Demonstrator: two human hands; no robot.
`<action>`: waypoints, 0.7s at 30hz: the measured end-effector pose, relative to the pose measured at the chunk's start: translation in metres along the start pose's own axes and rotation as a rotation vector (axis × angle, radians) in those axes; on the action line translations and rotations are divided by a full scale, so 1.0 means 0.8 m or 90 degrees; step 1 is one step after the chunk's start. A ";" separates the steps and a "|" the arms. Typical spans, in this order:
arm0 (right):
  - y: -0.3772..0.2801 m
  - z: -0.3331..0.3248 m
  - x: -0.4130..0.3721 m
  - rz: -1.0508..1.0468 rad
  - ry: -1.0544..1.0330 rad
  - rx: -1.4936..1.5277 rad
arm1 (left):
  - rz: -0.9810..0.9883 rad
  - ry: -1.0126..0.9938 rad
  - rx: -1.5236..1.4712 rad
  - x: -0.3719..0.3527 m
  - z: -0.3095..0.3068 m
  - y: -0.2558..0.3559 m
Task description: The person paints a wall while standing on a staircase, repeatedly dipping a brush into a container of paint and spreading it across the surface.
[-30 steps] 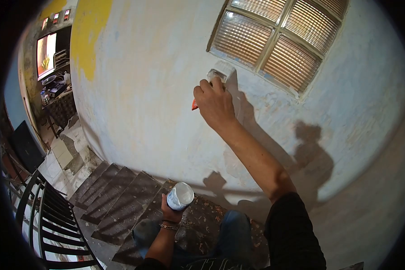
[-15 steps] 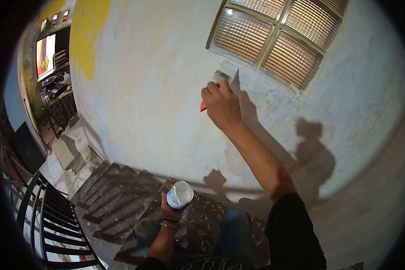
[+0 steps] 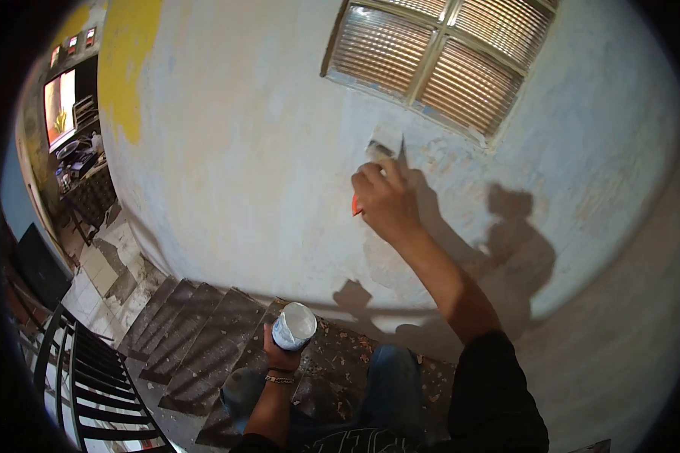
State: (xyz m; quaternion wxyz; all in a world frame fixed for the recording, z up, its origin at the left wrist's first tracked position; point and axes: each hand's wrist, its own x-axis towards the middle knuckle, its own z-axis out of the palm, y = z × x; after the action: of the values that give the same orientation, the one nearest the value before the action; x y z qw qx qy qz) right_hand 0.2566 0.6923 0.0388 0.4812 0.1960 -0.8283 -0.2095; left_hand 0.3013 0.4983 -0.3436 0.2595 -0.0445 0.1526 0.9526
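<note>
My right hand is closed round a paintbrush with a red handle. Its pale bristles rest at the whitish wall, below the glass-block window. Low in the view, my left hand grips a white and blue paint cup from below and the side. The cup's open top faces up, and its inside looks white. Shadows of my head and arm fall on the wall to the right of the brush.
Dark, paint-flecked steps lie beneath me and run to the left. A black metal railing stands at the lower left. Beyond it are a cluttered table and a bright opening. Yellow paint covers the wall's upper left.
My right hand and the brush have moved down the wall, away from the window. My left hand still holds the cup. The view has shifted slightly to the right.
</note>
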 end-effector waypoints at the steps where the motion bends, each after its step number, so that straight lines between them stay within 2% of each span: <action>1: -0.001 0.013 -0.016 -0.022 -0.036 0.007 | -0.006 0.008 0.008 0.001 0.002 -0.001; 3: -0.021 0.038 -0.065 -0.069 -0.109 0.025 | -0.015 0.027 0.021 0.002 0.003 -0.003; 6: -0.042 0.015 -0.090 -0.094 -0.138 0.064 | -0.006 0.022 0.024 -0.002 0.014 -0.002; 8: -0.029 -0.009 -0.062 -0.061 -0.060 0.046 | -0.001 0.027 0.025 0.002 0.009 -0.003; 12: 0.019 -0.081 -0.010 0.024 0.013 -0.049 | -0.011 0.029 0.035 -0.003 0.024 -0.007; 15: 0.047 -0.099 -0.024 0.052 0.019 -0.103 | -0.029 0.024 0.043 0.001 0.019 -0.013; 19: 0.055 -0.073 -0.078 0.017 -0.064 -0.115 | -0.051 0.015 0.041 0.008 0.021 -0.019; 21: 0.056 -0.078 -0.087 0.016 -0.010 -0.099 | -0.053 -0.005 0.037 0.012 0.022 -0.022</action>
State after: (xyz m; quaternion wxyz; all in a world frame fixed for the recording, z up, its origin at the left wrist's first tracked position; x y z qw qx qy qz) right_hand 0.3381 0.7564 0.0415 0.4913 0.1457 -0.8156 -0.2688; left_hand 0.3019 0.5226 -0.3333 0.3009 -0.0396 0.1769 0.9363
